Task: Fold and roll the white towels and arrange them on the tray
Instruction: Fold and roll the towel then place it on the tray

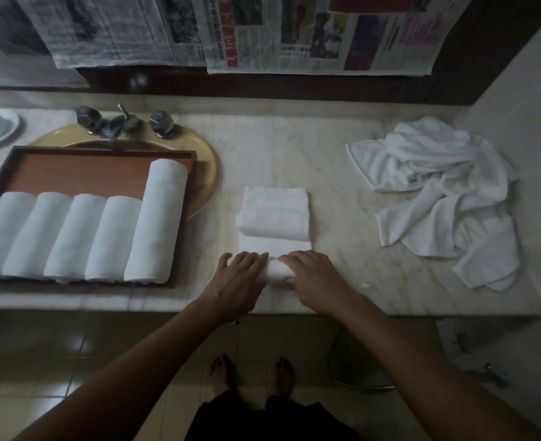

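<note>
At the counter's (342,173) near edge, the towel (275,214) lies folded, its near end rolled; the left hand (237,278) presses the roll with straight, close fingers; the right hand (313,278) curls round it; leftward, rolls (157,218) line a tray (103,151) over the sink (208,173); rightward, a loose heap (438,186); newspapers (278,33) hang behind; tiled floor (55,345) below.
</note>
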The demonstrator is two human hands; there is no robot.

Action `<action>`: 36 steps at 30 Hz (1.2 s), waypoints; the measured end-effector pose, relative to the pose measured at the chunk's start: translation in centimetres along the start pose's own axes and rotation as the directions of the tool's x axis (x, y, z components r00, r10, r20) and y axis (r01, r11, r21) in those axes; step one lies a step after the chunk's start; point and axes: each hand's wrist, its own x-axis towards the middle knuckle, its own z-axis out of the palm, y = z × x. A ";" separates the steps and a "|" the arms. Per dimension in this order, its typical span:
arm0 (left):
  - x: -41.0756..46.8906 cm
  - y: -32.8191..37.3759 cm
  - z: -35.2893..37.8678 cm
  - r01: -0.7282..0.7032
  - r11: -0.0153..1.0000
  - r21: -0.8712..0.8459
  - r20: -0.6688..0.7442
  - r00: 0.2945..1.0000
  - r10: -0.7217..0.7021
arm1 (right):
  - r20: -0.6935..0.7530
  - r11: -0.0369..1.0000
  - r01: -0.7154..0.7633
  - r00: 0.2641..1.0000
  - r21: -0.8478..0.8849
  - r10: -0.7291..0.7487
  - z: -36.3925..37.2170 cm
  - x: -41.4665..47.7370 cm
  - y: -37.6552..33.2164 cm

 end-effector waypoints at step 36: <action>-2.2 1.8 1.0 0.100 0.922 -0.374 -0.038 0.992 -0.123 | -0.065 0.994 -0.073 0.996 -0.083 0.067 2.3 16.5 -0.1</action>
